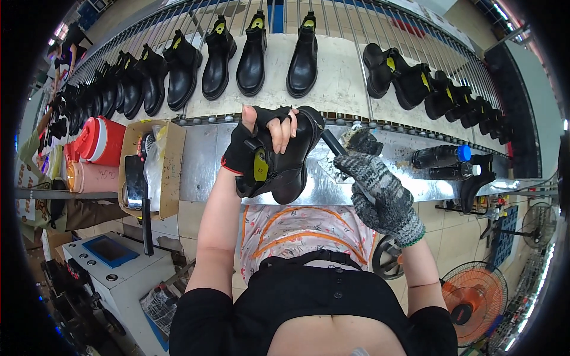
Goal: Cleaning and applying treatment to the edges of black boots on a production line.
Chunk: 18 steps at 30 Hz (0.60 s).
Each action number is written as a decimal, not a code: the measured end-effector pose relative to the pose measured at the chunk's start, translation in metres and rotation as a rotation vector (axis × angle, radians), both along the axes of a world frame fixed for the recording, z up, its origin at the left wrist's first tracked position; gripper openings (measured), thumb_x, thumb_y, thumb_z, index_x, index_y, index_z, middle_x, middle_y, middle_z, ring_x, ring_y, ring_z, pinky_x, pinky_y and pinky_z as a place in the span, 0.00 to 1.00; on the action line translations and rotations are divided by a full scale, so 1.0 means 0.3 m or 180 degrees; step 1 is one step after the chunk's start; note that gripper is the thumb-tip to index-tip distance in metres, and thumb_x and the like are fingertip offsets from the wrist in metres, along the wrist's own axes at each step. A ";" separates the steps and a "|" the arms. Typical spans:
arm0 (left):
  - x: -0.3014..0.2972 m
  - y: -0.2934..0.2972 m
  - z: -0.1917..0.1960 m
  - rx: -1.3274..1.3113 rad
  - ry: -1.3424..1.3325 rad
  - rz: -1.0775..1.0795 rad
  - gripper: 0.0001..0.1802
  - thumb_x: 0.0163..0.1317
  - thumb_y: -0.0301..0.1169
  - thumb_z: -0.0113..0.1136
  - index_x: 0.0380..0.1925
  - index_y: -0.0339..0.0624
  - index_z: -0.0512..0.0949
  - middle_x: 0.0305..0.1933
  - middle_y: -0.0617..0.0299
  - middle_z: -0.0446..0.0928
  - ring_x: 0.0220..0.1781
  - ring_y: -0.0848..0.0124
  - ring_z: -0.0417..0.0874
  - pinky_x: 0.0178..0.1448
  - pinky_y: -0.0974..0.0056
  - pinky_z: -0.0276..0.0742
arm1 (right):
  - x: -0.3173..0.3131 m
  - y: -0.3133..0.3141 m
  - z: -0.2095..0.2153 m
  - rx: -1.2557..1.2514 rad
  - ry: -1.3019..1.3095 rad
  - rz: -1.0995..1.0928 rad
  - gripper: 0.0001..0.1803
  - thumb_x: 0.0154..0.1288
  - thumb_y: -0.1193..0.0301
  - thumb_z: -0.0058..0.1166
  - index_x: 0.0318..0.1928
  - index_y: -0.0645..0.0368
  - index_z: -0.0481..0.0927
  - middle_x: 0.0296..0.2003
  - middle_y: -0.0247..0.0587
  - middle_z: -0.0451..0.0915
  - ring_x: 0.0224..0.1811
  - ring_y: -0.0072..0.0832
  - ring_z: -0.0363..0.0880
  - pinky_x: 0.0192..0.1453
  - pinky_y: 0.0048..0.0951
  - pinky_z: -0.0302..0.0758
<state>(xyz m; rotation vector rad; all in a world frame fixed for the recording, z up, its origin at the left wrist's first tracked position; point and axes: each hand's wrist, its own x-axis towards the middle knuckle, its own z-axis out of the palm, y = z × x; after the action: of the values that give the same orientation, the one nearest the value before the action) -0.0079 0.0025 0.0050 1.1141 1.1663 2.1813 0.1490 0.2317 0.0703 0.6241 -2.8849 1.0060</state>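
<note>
Boot [285, 166] is gripped over the counter [208, 160] by left-hand fingers [279, 127], while a brush [341, 148], clasped in the gloved right hand [380, 190], is held at its side; work unfinished.

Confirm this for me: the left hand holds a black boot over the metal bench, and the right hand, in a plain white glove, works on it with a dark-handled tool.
Not quite. The head view shows the right hand in a grey-and-black knitted glove, not a plain white one. The rest stands: the left hand holds a black boot over the metal bench, and the right hand works on it with a dark-handled tool.
</note>
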 end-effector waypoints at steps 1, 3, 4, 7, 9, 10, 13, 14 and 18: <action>-0.001 0.002 0.000 -0.0019 0.0021 -0.0006 0.47 0.63 0.66 0.17 0.04 0.40 0.67 0.12 0.60 0.67 0.32 0.65 0.67 0.64 0.61 0.53 | -0.007 -0.001 -0.007 0.0016 0.0068 0.0018 0.34 0.48 0.84 0.46 0.60 0.54 0.70 0.54 0.50 0.72 0.59 0.47 0.69 0.59 0.37 0.70; 0.001 0.003 0.000 -0.0021 -0.0014 0.0021 0.48 0.63 0.66 0.17 0.04 0.40 0.67 0.12 0.59 0.67 0.32 0.64 0.67 0.63 0.61 0.53 | -0.013 -0.002 -0.011 0.0031 0.0130 0.0035 0.34 0.48 0.84 0.46 0.60 0.52 0.70 0.53 0.51 0.72 0.57 0.47 0.70 0.57 0.37 0.72; 0.002 0.002 0.000 -0.0027 -0.0043 0.0053 0.48 0.63 0.66 0.17 0.04 0.40 0.67 0.12 0.59 0.67 0.32 0.64 0.67 0.63 0.61 0.54 | -0.014 -0.003 -0.009 0.0013 0.0044 -0.0022 0.34 0.48 0.84 0.46 0.60 0.51 0.70 0.53 0.51 0.73 0.55 0.47 0.72 0.55 0.37 0.73; -0.004 0.004 -0.001 -0.0010 0.0043 0.0054 0.48 0.63 0.66 0.17 0.04 0.39 0.68 0.12 0.59 0.68 0.32 0.64 0.67 0.63 0.60 0.54 | -0.016 -0.005 -0.011 -0.0018 0.0062 -0.0083 0.35 0.48 0.84 0.47 0.60 0.49 0.71 0.52 0.51 0.73 0.51 0.46 0.75 0.51 0.36 0.76; -0.003 0.005 -0.007 0.0018 0.0003 0.0035 0.48 0.63 0.66 0.18 0.04 0.39 0.68 0.12 0.59 0.68 0.32 0.64 0.67 0.63 0.60 0.54 | -0.018 -0.005 -0.012 -0.0031 0.0166 -0.0085 0.35 0.48 0.84 0.47 0.60 0.48 0.71 0.51 0.51 0.74 0.50 0.46 0.76 0.49 0.36 0.76; -0.002 0.004 -0.011 0.0048 -0.0032 0.0020 0.48 0.63 0.66 0.18 0.04 0.39 0.68 0.12 0.59 0.68 0.32 0.63 0.67 0.63 0.60 0.54 | -0.019 -0.005 -0.010 -0.0077 0.0131 -0.0072 0.35 0.48 0.85 0.47 0.60 0.48 0.71 0.51 0.51 0.74 0.50 0.46 0.76 0.50 0.36 0.76; -0.009 0.002 -0.021 0.0084 -0.0014 -0.0084 0.48 0.63 0.66 0.18 0.04 0.39 0.68 0.12 0.59 0.68 0.31 0.64 0.67 0.63 0.60 0.54 | -0.031 -0.002 -0.009 -0.0056 0.0140 -0.0021 0.34 0.49 0.83 0.48 0.60 0.48 0.71 0.51 0.50 0.74 0.50 0.46 0.75 0.52 0.37 0.75; -0.007 0.003 -0.021 0.0080 -0.0017 -0.0085 0.48 0.63 0.66 0.18 0.04 0.39 0.68 0.12 0.59 0.68 0.31 0.64 0.67 0.63 0.60 0.54 | -0.033 -0.001 -0.009 0.0012 0.0186 0.0021 0.32 0.51 0.81 0.49 0.60 0.48 0.71 0.51 0.49 0.75 0.51 0.46 0.75 0.53 0.37 0.74; -0.012 0.001 -0.013 0.0025 0.0072 -0.0076 0.48 0.63 0.67 0.18 0.04 0.39 0.68 0.11 0.59 0.68 0.31 0.64 0.67 0.63 0.60 0.54 | -0.033 0.007 0.024 -0.0093 -0.0083 -0.0080 0.29 0.54 0.74 0.53 0.60 0.48 0.71 0.51 0.46 0.75 0.51 0.44 0.76 0.55 0.37 0.73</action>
<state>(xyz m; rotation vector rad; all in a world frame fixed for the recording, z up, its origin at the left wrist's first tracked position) -0.0114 0.0027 0.0012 1.1529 1.1490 2.1624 0.1390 0.2337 0.0775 0.5757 -2.8870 1.0591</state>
